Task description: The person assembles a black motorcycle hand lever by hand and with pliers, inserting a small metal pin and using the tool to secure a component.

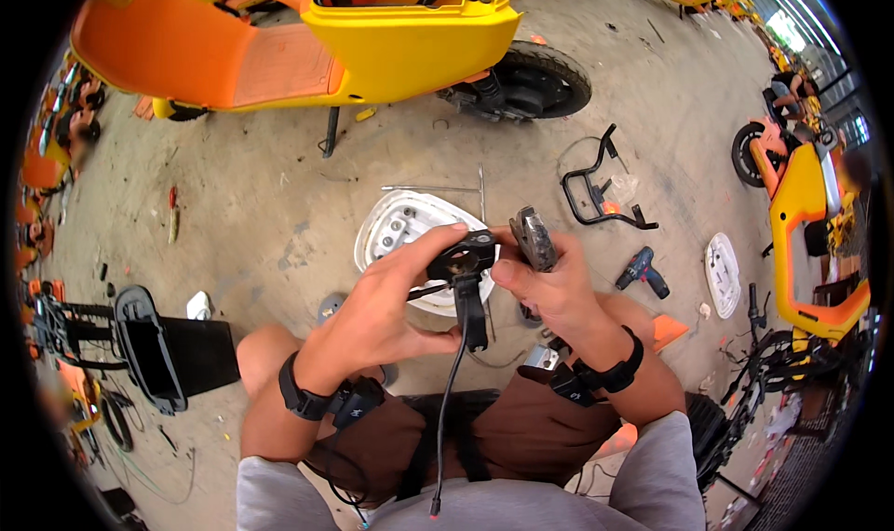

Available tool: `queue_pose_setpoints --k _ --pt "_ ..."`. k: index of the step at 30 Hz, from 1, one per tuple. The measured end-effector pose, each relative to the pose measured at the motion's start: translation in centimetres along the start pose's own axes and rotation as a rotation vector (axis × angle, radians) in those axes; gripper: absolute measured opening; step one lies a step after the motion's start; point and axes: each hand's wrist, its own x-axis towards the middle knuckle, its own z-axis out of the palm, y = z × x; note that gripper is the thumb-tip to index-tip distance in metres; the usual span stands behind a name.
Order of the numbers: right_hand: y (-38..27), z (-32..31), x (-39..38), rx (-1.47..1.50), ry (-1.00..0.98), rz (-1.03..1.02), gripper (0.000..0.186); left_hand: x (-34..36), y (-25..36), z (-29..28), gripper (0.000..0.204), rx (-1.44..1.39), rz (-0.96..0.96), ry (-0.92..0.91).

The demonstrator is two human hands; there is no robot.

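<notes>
My left hand (372, 312) is closed around a black bracket with a ring-shaped opening (467, 252), held up in front of my lap. From this bracket a thin black cable (445, 401) hangs down to a small red-tipped end. My right hand (563, 294) grips a worn, dirty dark oval part (534, 240) between thumb and fingers, right beside the bracket. Whether the two parts touch, I cannot tell. Below the hands lies a white plastic tray (366, 228) with small metal pieces in it, partly hidden by my left hand.
A yellow and orange scooter (419, 52) stands ahead. To the right lie a black tubular frame (579, 193), a cordless drill (643, 272) and a white panel (722, 275). Metal rods (481, 191) rest behind the tray. At left sits a black box-like part (154, 345).
</notes>
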Motion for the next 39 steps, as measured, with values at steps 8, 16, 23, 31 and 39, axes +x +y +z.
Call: queue_pose_setpoints --k 8,16,23,31,39 --pt "-1.4 -1.0 -0.8 -0.556 -0.099 -0.171 0.071 -3.1 -1.0 -2.8 0.11 -0.056 -0.075 0.046" --pt "0.1 -1.8 -0.2 -1.057 -0.123 -0.779 0.072 -4.0 -0.3 -2.0 0.119 -0.07 -0.064 0.055" --pt "0.1 -2.3 -0.2 -1.097 -0.122 -0.882 0.068 -4.4 0.0 -2.1 0.106 0.033 -0.055 -0.011" --pt "0.2 -2.8 -0.2 -1.124 -0.153 -0.903 0.071 -4.1 0.4 -1.8 0.097 -0.007 -0.056 -0.047" --pt "-0.1 -2.8 -0.2 -1.08 -0.169 -0.9 0.069 -4.2 0.5 -1.9 0.097 0.005 -0.064 -0.051"
